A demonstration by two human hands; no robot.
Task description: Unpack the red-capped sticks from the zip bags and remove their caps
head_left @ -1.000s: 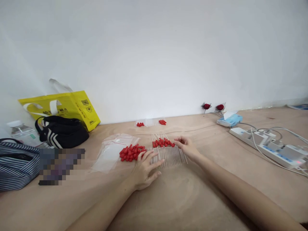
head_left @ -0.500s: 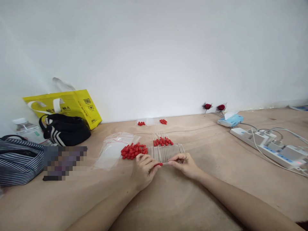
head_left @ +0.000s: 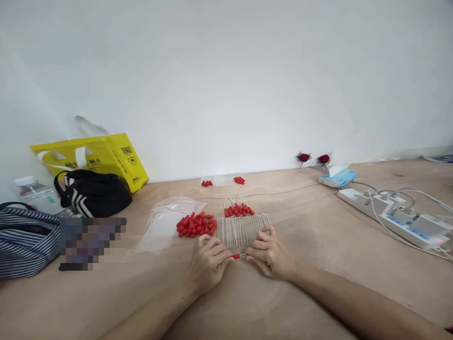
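Between thumb and fingers, my left hand (head_left: 211,262) pinches a red rubber bulb (head_left: 235,256). My right hand (head_left: 269,257) grips a thin clear dropper tube (head_left: 242,256), most of it hidden by the fingers. The tube's end meets the bulb; how far it is inserted I cannot tell. Just beyond my hands lies a row of clear dropper tubes (head_left: 240,231), side by side. Left of the row is a pile of red rubber bulbs (head_left: 194,225). Behind it rest several droppers (head_left: 239,209) with red bulbs fitted, tubes pointing away.
Clear zip bags (head_left: 166,222) lie left of the pile. Bags holding red-bulbed droppers (head_left: 206,183) are by the wall. A yellow bag (head_left: 130,160), black pouch (head_left: 95,193) and striped bag (head_left: 28,241) stand left. Right are tissues (head_left: 338,177) and a power strip (head_left: 399,219).
Both hands have come slightly nearer me, away from the row of tubes. The red bulb and the clear tube now show end to end between them.
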